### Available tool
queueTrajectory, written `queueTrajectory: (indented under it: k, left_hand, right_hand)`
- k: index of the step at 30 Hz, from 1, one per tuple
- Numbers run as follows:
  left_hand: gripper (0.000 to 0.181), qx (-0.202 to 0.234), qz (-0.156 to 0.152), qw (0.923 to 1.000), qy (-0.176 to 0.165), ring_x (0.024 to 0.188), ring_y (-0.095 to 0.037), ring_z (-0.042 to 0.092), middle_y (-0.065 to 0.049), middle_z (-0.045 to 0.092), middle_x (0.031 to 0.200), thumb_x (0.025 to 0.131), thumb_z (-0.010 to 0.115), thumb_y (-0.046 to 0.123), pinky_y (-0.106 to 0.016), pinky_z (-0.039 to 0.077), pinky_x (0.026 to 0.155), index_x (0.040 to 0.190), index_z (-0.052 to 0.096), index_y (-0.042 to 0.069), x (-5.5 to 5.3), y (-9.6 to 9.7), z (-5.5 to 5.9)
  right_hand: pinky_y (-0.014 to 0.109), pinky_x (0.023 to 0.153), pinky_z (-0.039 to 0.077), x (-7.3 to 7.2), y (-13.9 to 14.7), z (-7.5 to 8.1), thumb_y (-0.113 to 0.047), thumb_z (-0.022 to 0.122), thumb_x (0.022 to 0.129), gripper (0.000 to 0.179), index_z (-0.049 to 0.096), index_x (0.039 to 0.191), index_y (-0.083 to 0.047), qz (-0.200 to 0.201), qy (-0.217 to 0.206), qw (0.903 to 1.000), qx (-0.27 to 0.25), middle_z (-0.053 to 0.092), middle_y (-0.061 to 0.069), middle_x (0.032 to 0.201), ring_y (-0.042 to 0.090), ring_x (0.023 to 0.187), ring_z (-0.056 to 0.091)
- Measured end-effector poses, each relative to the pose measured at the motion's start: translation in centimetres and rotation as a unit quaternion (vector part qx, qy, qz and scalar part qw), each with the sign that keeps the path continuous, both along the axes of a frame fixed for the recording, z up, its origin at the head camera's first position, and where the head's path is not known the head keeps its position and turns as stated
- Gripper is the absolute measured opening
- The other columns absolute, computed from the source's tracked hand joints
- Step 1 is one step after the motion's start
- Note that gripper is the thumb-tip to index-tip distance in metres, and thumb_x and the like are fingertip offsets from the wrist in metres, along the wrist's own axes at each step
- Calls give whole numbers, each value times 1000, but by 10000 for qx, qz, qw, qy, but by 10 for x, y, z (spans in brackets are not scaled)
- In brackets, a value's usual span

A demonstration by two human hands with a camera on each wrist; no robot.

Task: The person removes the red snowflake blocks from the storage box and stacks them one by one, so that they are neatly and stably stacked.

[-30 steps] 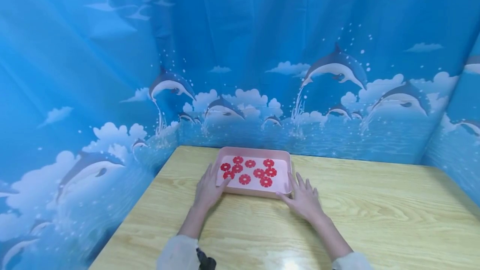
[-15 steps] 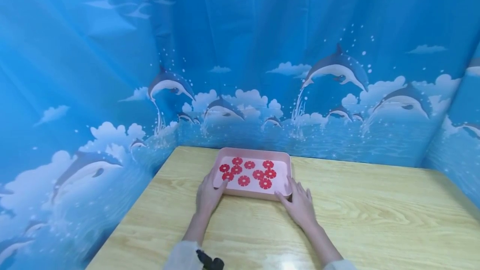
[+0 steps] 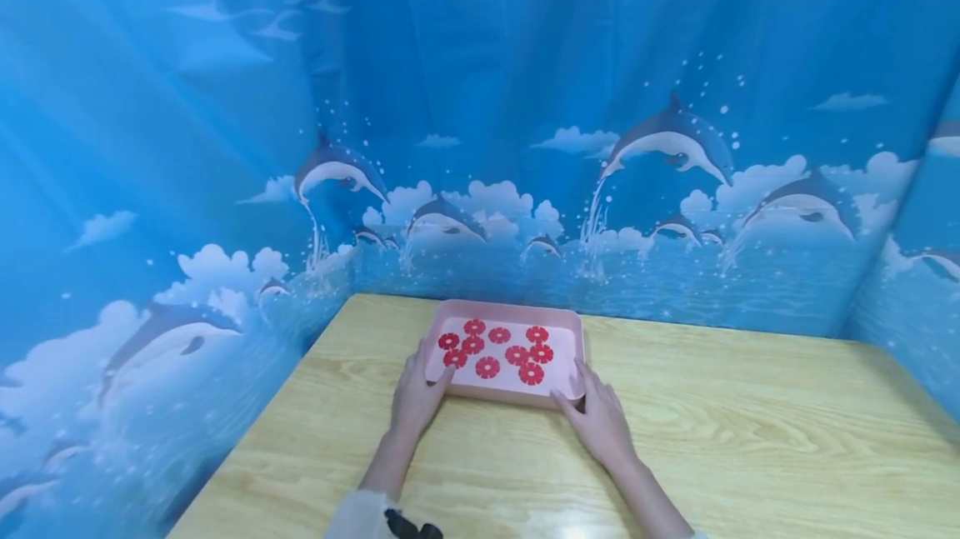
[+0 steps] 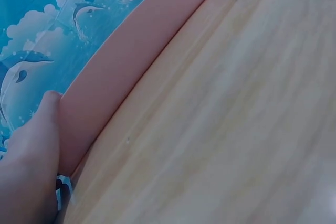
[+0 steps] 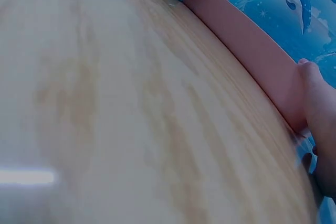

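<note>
A shallow pink tray (image 3: 501, 395) sits on the wooden table near its back edge, holding several red, flower-like notched discs (image 3: 487, 367). My left hand (image 3: 417, 396) grips its near left corner, thumb at the front rim and fingers along the left side. The near right corner is held the same way by my right hand (image 3: 602, 420). Both wrist views show the tray's long front wall (image 4: 115, 72) low against the table, a thumb over each end. The fingers under and behind the corners are mostly hidden.
The light wooden table (image 3: 750, 422) stretches to the right and in front of the tray. Blue dolphin-print curtains (image 3: 480, 147) hang close behind the table and along its left side. A black device (image 3: 412, 526) is by the left sleeve.
Both hands have closed in on the tray's near corners, the right hand's fingers drawing together against its side. The tray has come slightly nearer with the discs in it.
</note>
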State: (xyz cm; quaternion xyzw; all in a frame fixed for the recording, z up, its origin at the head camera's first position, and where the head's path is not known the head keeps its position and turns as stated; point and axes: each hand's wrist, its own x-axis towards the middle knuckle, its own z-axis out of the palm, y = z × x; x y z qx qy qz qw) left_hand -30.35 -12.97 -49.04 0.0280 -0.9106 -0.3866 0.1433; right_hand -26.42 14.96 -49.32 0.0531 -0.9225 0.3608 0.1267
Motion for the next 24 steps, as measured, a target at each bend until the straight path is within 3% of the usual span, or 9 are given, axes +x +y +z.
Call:
queueTrajectory:
  k: [13, 18, 24]
  left_hand:
    - [76, 9, -80, 9996, 286, 119, -37, 42, -18, 43, 130, 86, 60, 41, -48, 37, 98, 144, 27, 4, 15, 8, -2]
    - [75, -91, -140, 9983, 551, 113, -39, 46, -21, 47, 124, 86, 62, 38, -49, 39, 96, 141, 29, -1, 23, 11, -2]
    - [75, -26, -159, 9989, 440, 115, -37, 45, -18, 46, 126, 85, 63, 37, -49, 39, 96, 142, 29, 3, 32, 18, -1]
  right_hand:
    - [58, 99, 30, 19, 9, 3, -54, 52, 87, 78, 28, 143, -6, -54, -19, 10000, -48, 33, 21, 140, 41, 123, 34]
    - [57, 99, 29, 25, 13, 2, -48, 55, 88, 74, 30, 142, -5, 8, 78, 9999, -73, 35, 23, 139, 41, 123, 34]
    - [56, 101, 26, 34, 20, 3, -48, 55, 88, 76, 28, 143, -4, 19, -120, 9999, -106, 31, 23, 141, 41, 125, 31]
